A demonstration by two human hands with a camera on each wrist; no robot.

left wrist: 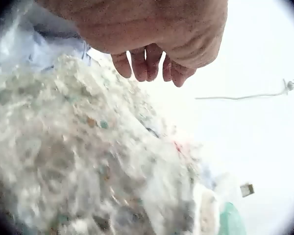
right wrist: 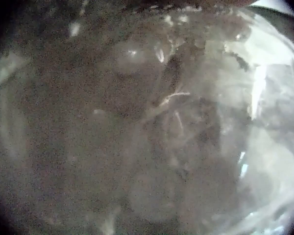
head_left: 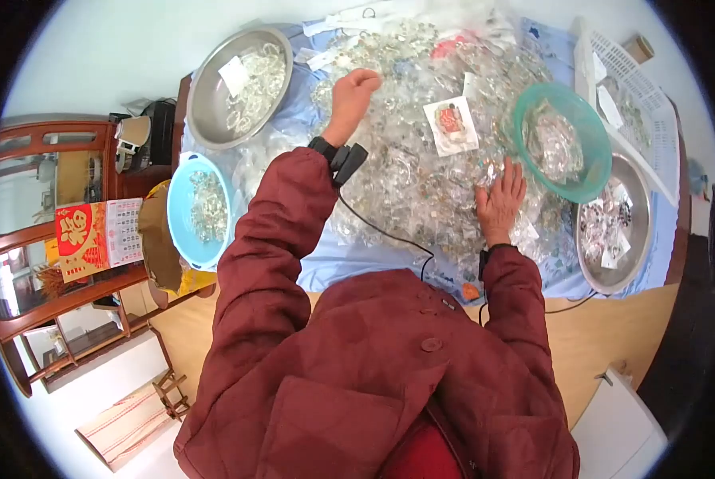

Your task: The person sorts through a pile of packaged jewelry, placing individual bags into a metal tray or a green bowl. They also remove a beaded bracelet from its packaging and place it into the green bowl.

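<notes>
i have the right hand (head_left: pixel 501 203) resting fingers-apart on plastic bags (head_left: pixel 401 180), the left hand (head_left: pixel 353 97) above them, loosely curled.

The blue-covered table (head_left: pixel 325 270) bears heaped clear packets (head_left: pixel 397 172), basins (head_left: pixel 211 100), a basket (head_left: pixel 646 89).

Maroon jacket (head_left: pixel 357 319) on show, padded-looking, faint stitch lines crossing cloth — left sleeve (head_left: pixel 274 211) bunched into thick creases, right sleeve (head_left: pixel 515 291) creased too! Down front, round button (head_left: pixel 431 344) in matching maroon, squarish panel (head_left: pixel 333 419) with crisp edges, dark zip (head_left: pixel 451 439) running beside bright red underlayer (head_left: pixel 425 457) — over to wrists, left hand (head_left: pixel 352 102) bare, black strap (head_left: pixel 323 149) behind it, chunky black camera (head_left: pixel 349 165) mounted there, slim black cable (head_left: pixel 385 232) looping away toward jacket; right hand (head_left: pixel 501 201) bare too, dark band (head_left: pixel 485 259) at cuff, another thin cable (head_left: pixel 481 313) below
</notes>
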